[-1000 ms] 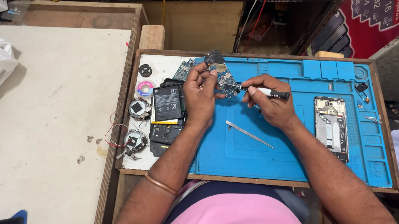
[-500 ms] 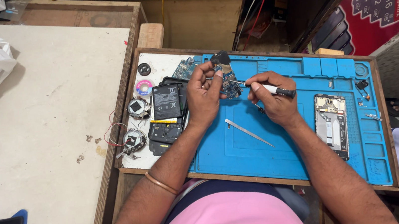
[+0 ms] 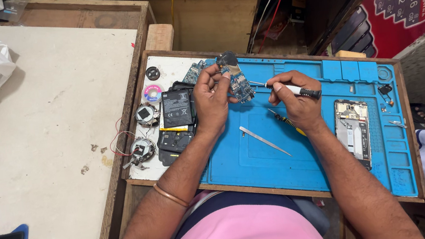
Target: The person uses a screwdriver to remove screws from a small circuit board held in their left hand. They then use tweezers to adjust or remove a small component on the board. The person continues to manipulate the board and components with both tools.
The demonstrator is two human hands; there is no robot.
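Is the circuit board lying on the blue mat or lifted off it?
Lifted: the left hand pinches the circuit board above the blue mat, tilted toward the right hand's tool.

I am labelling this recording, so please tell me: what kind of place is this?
Most likely a phone repair bench. A blue repair mat carries a stripped phone frame and tweezers, and the left hand holds a small circuit board.

left hand [image 3: 214, 100] pinching, right hand [image 3: 295, 99] gripping
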